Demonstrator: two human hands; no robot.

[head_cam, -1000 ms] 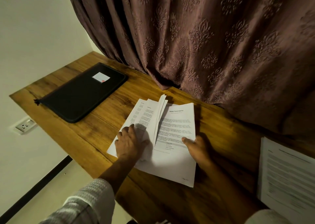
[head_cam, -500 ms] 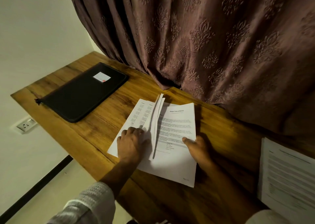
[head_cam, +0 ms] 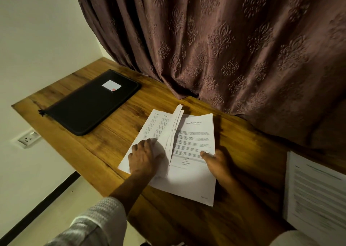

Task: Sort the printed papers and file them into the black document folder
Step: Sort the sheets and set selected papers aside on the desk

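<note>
Head view. My left hand (head_cam: 145, 157) lying palm down on papers (head_cam: 194, 178), fingers bent, some sheets standing on edge beside thumb; can't tell if gripping or just pressing. My right hand (head_cam: 219, 163) pinching right sheet's edge, thumb on top. Papers sitting mid wooden table (head_cam: 112, 139); black folder (head_cam: 89, 103) lying closed far left, well apart. Another printed stack (head_cam: 316, 193) lying at right edge. Brown curtain (head_cam: 224, 40) hanging behind; socket (head_cam: 28, 139) showing on white wall (head_cam: 37, 30).
</note>
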